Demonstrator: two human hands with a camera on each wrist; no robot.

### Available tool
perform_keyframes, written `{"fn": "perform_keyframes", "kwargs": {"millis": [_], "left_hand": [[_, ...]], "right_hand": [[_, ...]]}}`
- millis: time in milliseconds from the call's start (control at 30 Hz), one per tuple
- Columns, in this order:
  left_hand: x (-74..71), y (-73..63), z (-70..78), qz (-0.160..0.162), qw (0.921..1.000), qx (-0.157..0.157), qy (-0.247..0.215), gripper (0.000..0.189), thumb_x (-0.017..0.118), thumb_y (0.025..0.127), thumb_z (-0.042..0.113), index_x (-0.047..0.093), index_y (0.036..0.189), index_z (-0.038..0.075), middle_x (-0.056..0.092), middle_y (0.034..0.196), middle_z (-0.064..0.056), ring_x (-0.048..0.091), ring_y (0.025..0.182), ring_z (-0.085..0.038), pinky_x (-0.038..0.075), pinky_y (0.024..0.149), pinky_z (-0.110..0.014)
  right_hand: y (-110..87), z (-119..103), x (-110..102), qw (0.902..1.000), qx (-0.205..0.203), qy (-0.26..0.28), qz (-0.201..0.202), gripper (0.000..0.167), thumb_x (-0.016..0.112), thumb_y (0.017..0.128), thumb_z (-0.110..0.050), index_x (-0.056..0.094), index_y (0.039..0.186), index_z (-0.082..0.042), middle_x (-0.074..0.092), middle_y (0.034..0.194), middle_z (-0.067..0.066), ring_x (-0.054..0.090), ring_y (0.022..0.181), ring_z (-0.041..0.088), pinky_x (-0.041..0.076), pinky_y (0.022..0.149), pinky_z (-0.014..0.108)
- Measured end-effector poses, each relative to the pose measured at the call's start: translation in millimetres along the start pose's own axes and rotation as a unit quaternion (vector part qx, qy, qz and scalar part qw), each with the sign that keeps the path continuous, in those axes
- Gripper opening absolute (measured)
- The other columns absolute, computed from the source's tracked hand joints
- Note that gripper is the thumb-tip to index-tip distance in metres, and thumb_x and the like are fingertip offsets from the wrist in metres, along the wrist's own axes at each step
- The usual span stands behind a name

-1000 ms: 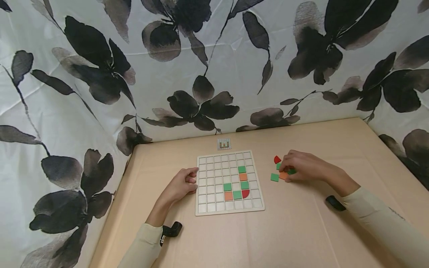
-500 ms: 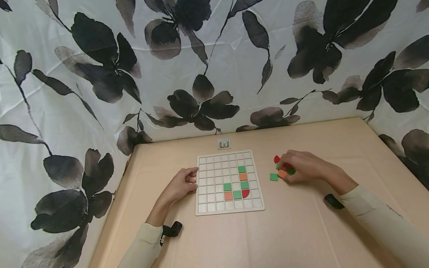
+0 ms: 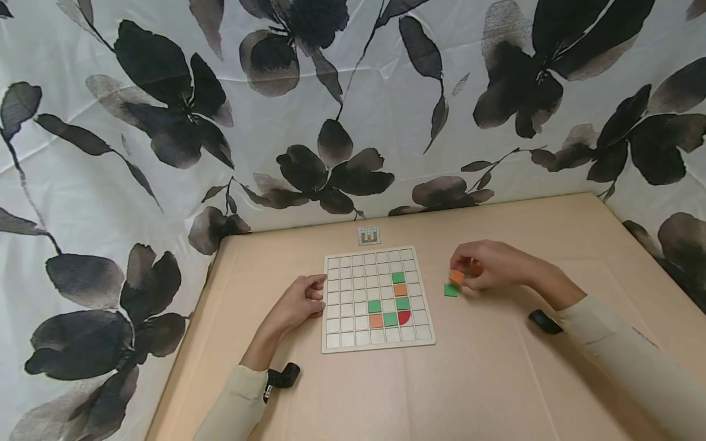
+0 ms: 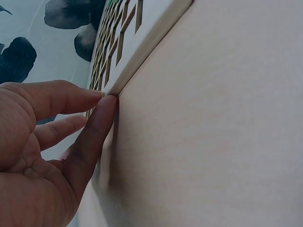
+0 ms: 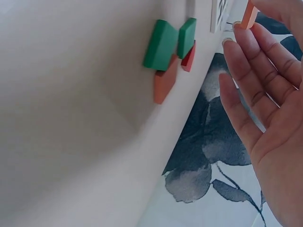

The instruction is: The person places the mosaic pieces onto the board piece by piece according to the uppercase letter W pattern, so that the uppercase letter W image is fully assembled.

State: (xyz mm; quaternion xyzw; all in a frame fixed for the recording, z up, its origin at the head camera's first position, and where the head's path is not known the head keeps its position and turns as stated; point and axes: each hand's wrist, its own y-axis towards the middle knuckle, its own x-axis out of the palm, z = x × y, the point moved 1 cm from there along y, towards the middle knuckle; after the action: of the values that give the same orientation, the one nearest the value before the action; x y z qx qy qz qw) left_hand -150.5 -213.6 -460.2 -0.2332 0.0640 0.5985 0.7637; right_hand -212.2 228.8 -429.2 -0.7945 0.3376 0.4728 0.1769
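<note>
My right hand [image 3: 493, 263] pinches an orange square tile [image 3: 456, 276] between thumb and fingertips, lifted above the table; in the right wrist view this tile [image 5: 249, 15] shows at the top. Below it lie a green tile [image 3: 450, 290] and others partly hidden by the hand. The right wrist view shows green tiles [image 5: 160, 45], an orange tile [image 5: 165, 80] and a red piece [image 5: 188, 59]. My left hand [image 3: 298, 303] holds the left edge of the white grid board [image 3: 353, 343], thumb and index finger at its rim [image 4: 137, 59].
On the board sit several green tiles [image 3: 398, 277], orange tiles [image 3: 399, 290] and a red rounded piece [image 3: 404, 316]. A small pattern card [image 3: 369, 236] lies behind the board on the wooden table [image 3: 469, 380]. A floral cloth [image 3: 430, 122] hangs behind and at the sides.
My right hand has lifted an orange tile from the pile and moved slightly up and left with it. The left hand stays at the board's edge.
</note>
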Motion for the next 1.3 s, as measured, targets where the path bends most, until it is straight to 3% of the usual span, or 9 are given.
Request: {"fn": "perform_keyframes", "kwargs": {"millis": [433,733,933,1300], "left_hand": [[-0.4,0.1,1.7,-0.001,1.0000,-0.005,0.001,0.068,0.066,0.086,-0.016,0.047,0.150,0.002,0.045,0.118,-0.015,0.048,0.095,-0.021,0.059,0.067,-0.030],[-1.1,-0.9,4.0,0.001,1.0000,-0.001,0.009,0.068,0.065,0.087,-0.016,0.047,0.150,0.001,0.045,0.118,-0.015,0.048,0.095,-0.022,0.059,0.067,-0.031],[-0.7,0.0,2.4,0.002,0.9999,-0.004,0.010,0.069,0.066,0.087,-0.016,0.047,0.150,0.002,0.045,0.118,-0.015,0.048,0.095,-0.022,0.059,0.067,-0.030],[-0.2,-0.1,3.0,0.004,0.9999,-0.006,0.009,0.069,0.067,0.086,-0.017,0.047,0.150,0.002,0.046,0.118,-0.015,0.048,0.095,-0.022,0.059,0.067,-0.030]], "right_hand": [[18.3,-18.0,-5.2,0.9995,-0.005,0.022,-0.021,0.022,0.081,0.083,-0.021,0.070,0.102,-0.022,0.064,0.092,-0.012,0.064,0.085,0.018,0.057,0.076,0.040],[31.3,-26.3,-2.3,0.9992,-0.023,0.016,-0.027,0.025,0.080,0.083,-0.022,0.069,0.105,-0.023,0.063,0.094,-0.015,0.063,0.086,0.014,0.057,0.077,0.037],[39.6,-32.9,0.5,0.9991,-0.025,0.011,-0.032,0.024,0.079,0.083,-0.023,0.070,0.105,-0.025,0.063,0.095,-0.016,0.061,0.087,0.012,0.054,0.073,0.029],[52.5,-41.6,7.6,0.9977,-0.056,0.015,-0.035,0.023,0.079,0.085,-0.024,0.070,0.105,-0.027,0.064,0.098,-0.017,0.060,0.089,0.008,0.054,0.079,0.033]]}}
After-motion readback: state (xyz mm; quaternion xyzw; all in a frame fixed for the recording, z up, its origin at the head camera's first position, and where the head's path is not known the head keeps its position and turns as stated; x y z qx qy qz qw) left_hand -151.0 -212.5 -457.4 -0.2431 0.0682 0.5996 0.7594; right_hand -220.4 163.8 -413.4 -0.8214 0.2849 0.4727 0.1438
